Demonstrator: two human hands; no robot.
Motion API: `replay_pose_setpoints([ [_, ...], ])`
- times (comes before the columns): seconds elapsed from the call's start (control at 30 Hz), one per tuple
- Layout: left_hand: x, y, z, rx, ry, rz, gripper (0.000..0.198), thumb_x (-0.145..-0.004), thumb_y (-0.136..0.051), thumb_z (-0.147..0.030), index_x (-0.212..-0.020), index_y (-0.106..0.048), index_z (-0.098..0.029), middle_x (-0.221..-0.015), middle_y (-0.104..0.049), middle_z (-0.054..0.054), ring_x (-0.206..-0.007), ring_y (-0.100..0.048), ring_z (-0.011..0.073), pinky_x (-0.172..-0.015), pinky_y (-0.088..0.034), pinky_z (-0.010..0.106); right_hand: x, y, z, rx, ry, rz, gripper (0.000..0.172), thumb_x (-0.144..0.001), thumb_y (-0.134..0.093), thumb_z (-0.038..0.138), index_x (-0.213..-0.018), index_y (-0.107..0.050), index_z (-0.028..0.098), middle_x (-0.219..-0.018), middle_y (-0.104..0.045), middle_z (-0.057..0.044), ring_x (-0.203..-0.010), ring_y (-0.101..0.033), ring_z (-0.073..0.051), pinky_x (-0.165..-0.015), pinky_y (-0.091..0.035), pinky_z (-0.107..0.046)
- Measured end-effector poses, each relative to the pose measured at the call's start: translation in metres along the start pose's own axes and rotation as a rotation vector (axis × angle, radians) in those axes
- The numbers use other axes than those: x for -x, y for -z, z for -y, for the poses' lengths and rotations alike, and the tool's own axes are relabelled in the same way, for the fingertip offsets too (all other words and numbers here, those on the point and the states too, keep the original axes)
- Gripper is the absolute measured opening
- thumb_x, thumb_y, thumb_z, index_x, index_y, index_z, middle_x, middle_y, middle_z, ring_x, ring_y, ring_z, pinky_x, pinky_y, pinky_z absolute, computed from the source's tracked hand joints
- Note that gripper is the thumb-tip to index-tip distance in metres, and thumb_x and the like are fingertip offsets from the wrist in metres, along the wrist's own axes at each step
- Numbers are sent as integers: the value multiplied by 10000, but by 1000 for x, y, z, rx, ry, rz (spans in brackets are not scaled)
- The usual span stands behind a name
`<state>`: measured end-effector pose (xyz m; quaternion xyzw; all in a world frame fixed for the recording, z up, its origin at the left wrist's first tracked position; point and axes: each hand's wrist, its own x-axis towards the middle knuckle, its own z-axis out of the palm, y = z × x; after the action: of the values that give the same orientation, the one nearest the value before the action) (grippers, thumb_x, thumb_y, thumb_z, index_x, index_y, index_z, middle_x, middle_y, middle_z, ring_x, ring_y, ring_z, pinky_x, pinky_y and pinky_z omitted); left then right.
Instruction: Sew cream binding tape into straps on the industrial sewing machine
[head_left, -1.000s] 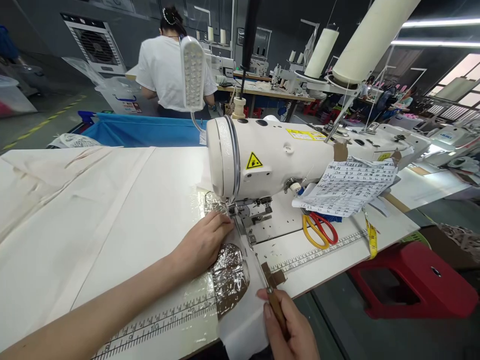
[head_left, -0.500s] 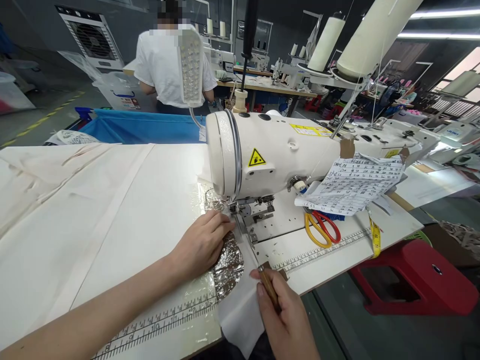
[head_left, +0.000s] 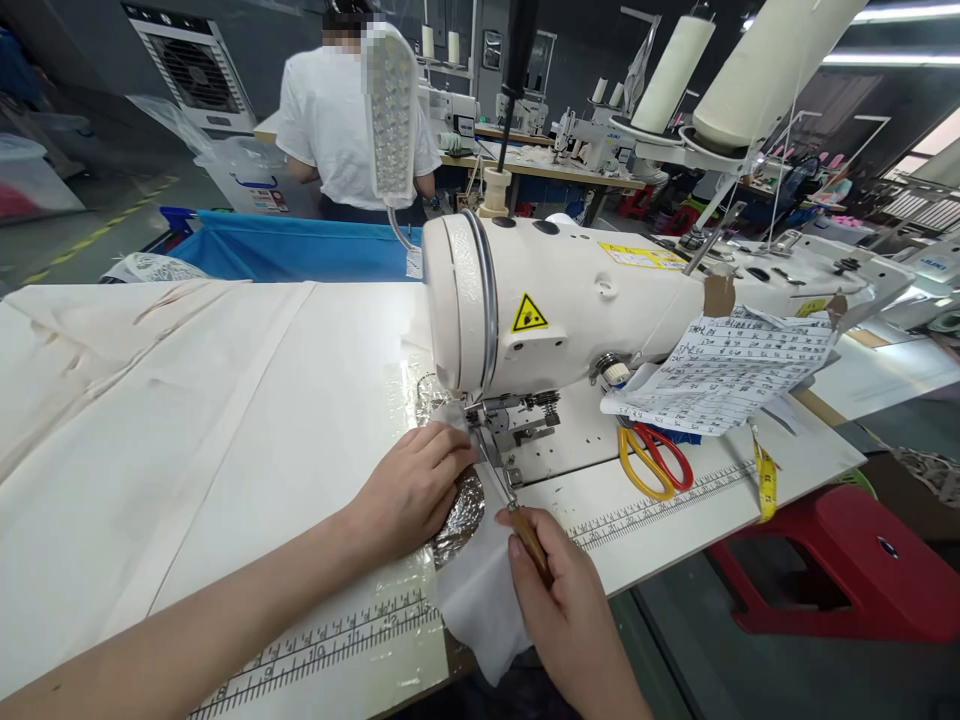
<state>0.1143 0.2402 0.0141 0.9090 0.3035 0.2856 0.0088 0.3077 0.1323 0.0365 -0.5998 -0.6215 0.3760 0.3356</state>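
Note:
My left hand (head_left: 412, 488) lies flat, fingers together, pressing white fabric (head_left: 480, 590) against the bed just left of the presser foot (head_left: 501, 440) of a white sewing machine (head_left: 570, 300). My right hand (head_left: 566, 620) grips a wooden-handled awl (head_left: 517, 515) whose metal tip points up toward the presser foot. The fabric hangs over the table's front edge between my hands. A shiny crinkled plastic sheet over a dark plate (head_left: 461, 515) shows beside my left hand.
Yellow and red scissors (head_left: 652, 462) lie right of the needle, under a taped paper chart (head_left: 727, 370). A yellow tape measure (head_left: 765, 482) hangs off the edge. A red stool (head_left: 847, 580) stands at right. A person in white (head_left: 345, 130) works behind a blue bin (head_left: 285, 255).
My right hand moved the awl forward and left, closer to the presser foot. The fabric now covers more of the dark plate. My left hand stayed pressed in place.

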Motion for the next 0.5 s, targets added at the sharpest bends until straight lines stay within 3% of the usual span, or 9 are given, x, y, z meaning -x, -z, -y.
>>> replay_pose_setpoints([
  [0.1, -1, 1, -1, -53, -7, 25, 324, -926, -387, -78, -1135, -634, -100, -1113, -641, 146, -1006, -587, 261, -790, -545, 418, -3, 0, 0, 14, 21, -3, 276, -1002, -394, 311, -1096, -631, 203, -785, -692, -27, -711, -648, -197, -539, -439, -237],
  [0.27, -7, 4, -3, -129, 5, 74, 349, -940, -360, -104, -1147, -639, -65, -1107, -638, 169, -992, -582, 275, -783, -546, 424, -12, 0, 0, 61, 58, -47, 273, -992, -424, 279, -1128, -647, 203, -995, -762, -61, -843, -715, -204, -695, -535, -247],
  [0.5, -11, 4, -10, -86, 163, 245, 307, -852, -514, -188, -1102, -654, -76, -1143, -627, 179, -1014, -577, 295, -872, -514, 443, -3, -8, -22, 78, 172, -183, 316, -979, -497, 406, -1147, -689, 219, -1097, -786, -91, -979, -752, -257, -827, -592, -282],
])
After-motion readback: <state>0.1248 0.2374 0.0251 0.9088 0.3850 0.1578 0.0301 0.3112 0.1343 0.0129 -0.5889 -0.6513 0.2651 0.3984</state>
